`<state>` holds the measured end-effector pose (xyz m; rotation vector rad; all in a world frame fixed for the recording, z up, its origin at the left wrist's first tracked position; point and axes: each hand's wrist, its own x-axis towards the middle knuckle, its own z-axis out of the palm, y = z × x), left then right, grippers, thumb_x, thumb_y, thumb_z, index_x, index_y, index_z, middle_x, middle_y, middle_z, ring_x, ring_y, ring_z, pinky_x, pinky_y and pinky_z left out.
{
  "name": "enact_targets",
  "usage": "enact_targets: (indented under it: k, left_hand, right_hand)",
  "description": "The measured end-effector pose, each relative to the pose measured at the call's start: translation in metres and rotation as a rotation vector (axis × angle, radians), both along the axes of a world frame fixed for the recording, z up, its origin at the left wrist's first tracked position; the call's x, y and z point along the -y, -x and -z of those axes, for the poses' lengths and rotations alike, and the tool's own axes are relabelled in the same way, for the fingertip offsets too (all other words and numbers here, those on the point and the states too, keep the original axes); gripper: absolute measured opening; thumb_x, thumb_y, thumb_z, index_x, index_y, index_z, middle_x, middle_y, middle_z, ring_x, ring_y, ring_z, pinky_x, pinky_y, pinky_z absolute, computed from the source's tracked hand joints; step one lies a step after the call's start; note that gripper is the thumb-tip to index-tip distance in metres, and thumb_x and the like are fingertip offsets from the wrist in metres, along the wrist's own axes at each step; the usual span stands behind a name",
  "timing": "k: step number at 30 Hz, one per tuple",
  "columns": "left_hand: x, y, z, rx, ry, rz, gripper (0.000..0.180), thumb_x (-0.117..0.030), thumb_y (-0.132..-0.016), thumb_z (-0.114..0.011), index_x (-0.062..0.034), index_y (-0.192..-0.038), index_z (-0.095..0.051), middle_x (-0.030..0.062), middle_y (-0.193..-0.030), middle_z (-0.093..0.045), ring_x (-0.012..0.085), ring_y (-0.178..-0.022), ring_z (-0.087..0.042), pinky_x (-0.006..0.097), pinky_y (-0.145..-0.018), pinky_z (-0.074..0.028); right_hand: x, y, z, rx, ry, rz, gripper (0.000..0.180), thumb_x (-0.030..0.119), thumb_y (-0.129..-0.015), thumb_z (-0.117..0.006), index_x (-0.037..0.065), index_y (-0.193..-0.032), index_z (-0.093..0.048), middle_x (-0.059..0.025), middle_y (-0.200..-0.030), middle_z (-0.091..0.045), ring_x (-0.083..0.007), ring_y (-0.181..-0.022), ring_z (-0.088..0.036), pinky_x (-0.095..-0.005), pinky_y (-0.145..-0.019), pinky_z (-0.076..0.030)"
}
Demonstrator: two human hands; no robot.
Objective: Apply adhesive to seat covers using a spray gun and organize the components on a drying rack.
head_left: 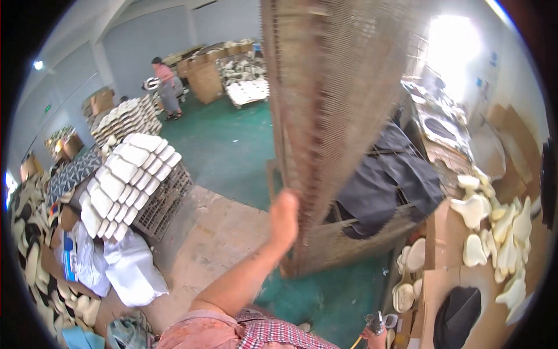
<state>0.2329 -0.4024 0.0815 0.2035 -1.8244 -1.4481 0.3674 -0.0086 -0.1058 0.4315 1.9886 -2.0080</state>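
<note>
A tall brown mesh panel (349, 87) stands raised in front of me, its near edge blurred. My left hand (285, 218) is closed on that edge with the arm stretched forward; its fingertips are hidden. Beneath and behind the panel, dark grey fabric sheets (381, 186) lie over a rack frame. Low at the right, my right hand (376, 338) grips a metallic spray gun (372, 321) with a thin yellow hose; only part of that hand shows.
Stacked white foam pads (131, 180) stand on a crate (165, 200) to the left, beside white plastic bags (133, 270). Cream foam pieces (505, 232) and cardboard (450, 296) with a black pad (458, 317) lie at right. Another person (167, 87) stands far back.
</note>
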Motion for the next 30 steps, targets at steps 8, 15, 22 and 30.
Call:
enact_targets:
  k: [8,15,22,30]
  left_hand:
    - [0.11,-0.049,0.042,0.053,-0.401,0.349,0.029,-0.024,-0.094,-0.045,-0.0028,-0.11,-0.056,0.0075,-0.099,-0.061,0.014,-0.084,-0.058,0.028,-0.076,-0.046]
    - [0.356,-0.133,0.109,0.252,-0.72,-0.057,0.025,-0.015,-0.087,-0.054,-0.004,-0.109,-0.058,0.0078,-0.088,-0.063,0.0159,-0.071,-0.061,0.029,-0.071,-0.049]
    - [0.526,-0.16,0.094,0.186,-0.726,-0.184,0.022,-0.012,-0.086,-0.052,-0.0037,-0.105,-0.059,0.0084,-0.086,-0.062,0.0149,-0.07,-0.061,0.029,-0.069,-0.05]
    - [0.639,-0.119,0.12,0.234,-0.782,-0.175,0.023,-0.011,-0.084,-0.054,-0.0001,-0.104,-0.059,0.0099,-0.088,-0.063,0.0164,-0.07,-0.061,0.029,-0.068,-0.05]
  right_hand:
    - [0.094,0.002,0.048,0.051,-0.209,-0.387,0.046,-0.003,-0.074,-0.062,0.004,-0.118,-0.054,-0.0028,-0.094,-0.06,-0.0127,-0.069,-0.053,-0.0275,-0.054,-0.044]
    - [0.341,0.022,0.017,0.003,-0.45,-0.745,0.029,0.011,-0.076,-0.069,0.0,-0.102,-0.061,-0.0059,-0.086,-0.064,-0.0141,-0.071,-0.057,-0.0291,-0.058,-0.047]
    - [0.546,0.075,-0.044,-0.048,-0.007,-0.99,0.055,0.007,-0.077,-0.067,0.001,-0.127,-0.045,-0.0042,-0.088,-0.062,-0.0102,-0.078,-0.057,-0.0249,-0.073,-0.047]
    - [0.714,0.149,-0.042,0.127,0.237,-0.926,0.048,0.003,-0.077,-0.067,-0.001,-0.122,-0.049,-0.0054,-0.084,-0.062,-0.0136,-0.076,-0.061,-0.0304,-0.068,-0.053]
